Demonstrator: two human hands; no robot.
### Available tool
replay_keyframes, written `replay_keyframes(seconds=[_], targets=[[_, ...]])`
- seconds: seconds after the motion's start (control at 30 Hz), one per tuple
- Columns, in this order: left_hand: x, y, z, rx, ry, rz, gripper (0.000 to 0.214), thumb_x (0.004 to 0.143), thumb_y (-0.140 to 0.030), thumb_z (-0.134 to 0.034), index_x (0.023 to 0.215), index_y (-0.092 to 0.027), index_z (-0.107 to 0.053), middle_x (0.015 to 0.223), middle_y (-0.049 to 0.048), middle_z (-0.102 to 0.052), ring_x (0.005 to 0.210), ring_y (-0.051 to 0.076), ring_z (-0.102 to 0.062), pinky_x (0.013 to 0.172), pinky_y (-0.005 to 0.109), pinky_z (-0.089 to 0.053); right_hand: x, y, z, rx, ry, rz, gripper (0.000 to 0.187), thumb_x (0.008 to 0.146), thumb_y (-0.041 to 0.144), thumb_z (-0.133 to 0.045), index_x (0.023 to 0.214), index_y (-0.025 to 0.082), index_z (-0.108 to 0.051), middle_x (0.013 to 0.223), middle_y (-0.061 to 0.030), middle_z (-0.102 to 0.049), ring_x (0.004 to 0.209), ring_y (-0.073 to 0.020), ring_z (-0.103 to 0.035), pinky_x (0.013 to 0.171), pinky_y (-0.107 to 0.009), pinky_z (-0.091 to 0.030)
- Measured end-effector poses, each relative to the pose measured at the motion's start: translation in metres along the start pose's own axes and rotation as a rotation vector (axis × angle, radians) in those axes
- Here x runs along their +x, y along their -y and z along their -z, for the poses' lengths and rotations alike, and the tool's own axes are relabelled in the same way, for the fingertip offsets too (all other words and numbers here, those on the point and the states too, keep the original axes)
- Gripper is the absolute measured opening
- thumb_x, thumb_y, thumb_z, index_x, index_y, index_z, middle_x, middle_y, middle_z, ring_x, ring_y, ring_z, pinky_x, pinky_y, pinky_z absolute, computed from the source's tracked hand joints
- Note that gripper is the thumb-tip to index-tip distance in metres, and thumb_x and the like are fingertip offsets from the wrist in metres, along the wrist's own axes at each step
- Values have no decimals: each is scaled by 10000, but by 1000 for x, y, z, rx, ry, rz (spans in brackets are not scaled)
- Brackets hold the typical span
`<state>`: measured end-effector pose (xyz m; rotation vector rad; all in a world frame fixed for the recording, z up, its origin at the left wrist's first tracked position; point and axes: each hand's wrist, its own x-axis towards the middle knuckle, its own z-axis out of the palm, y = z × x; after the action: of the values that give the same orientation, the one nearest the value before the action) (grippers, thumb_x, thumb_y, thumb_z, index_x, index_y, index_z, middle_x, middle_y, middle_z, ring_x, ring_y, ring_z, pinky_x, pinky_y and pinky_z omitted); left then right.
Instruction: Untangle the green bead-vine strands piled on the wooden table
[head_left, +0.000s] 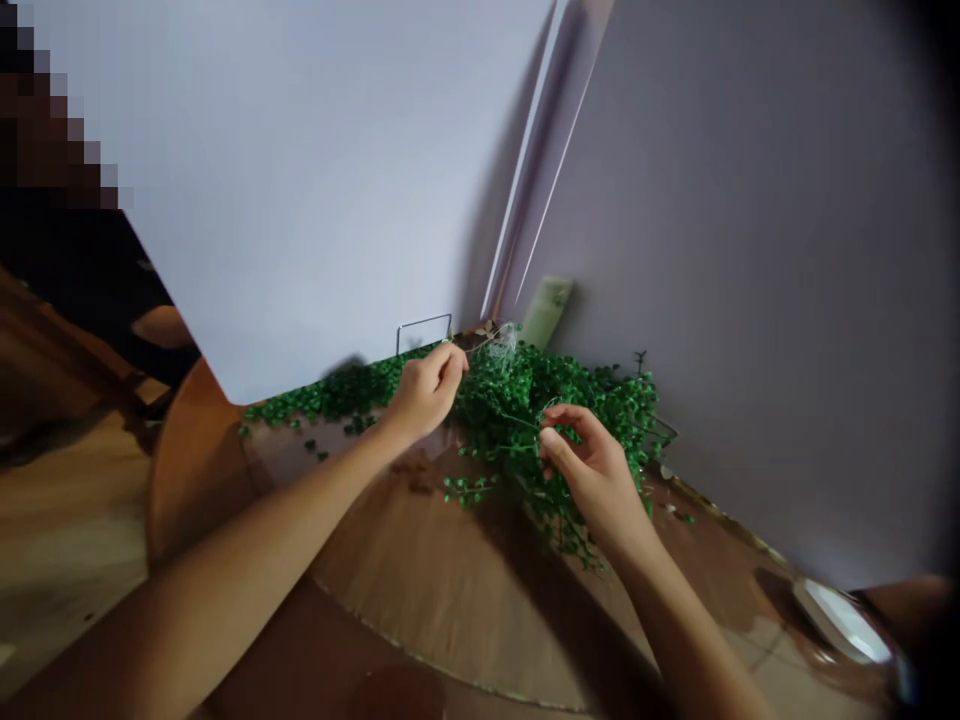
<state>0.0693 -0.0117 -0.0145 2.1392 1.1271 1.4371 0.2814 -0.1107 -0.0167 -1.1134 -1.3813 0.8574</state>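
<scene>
Green artificial vine (517, 410) with small round leaves lies heaped on the table (420, 545), right under and just beyond your right fingers (570, 418), and a long strand of it trails away behind your left hand (426, 392) along the table's far edge. Your left hand is closed, its fingers curled in with the thumb against them, pinching a thin pale stem (476, 348) that runs out past the fingertips to a wispy whitish tuft (506, 340). Your right hand (596, 475) sits among the leaves, thumb and forefinger brought close together on what looks like a thin wire loop (547, 412), though it is too fine to tell exactly. Beyond your left fingers stands a thin rectangular metal wire frame (424, 332), close to the vine. Farther past your fingers, a large white panel (285, 200) and a grey wall (750, 300) rise behind the table, with a pale green wall plate (547, 310) between the vine and the wall. Well to the right of your fingers lies a shiny white oval dish (840, 620). Far left of your fingers, a person in dark clothing (90, 270) shows a bare forearm (161, 326).
</scene>
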Motion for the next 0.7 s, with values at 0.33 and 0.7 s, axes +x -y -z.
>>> replay_keyframes(seconds=[0.33,0.7], targets=[[-94,-59,64,287,311,-99,291,1031,-480,-472,1059,-212,-582,1059,48,-591,968,192,-588,866,332,-480,-29,6,-31,12,266,124,181,930,413,-669,961,246,-607,837,-17,-608,708,-164,-584,612,-272,-488],[-101,-60,99,-154,284,152,362,1057,-429,-399,1131,-187,-659,1183,100,-702,1141,219,-633,922,344,-494,-38,9,-26,-149,965,135,441,964,572,-589,933,158,-738,667,-8,-682,621,-135,-611,639,-251,-447]])
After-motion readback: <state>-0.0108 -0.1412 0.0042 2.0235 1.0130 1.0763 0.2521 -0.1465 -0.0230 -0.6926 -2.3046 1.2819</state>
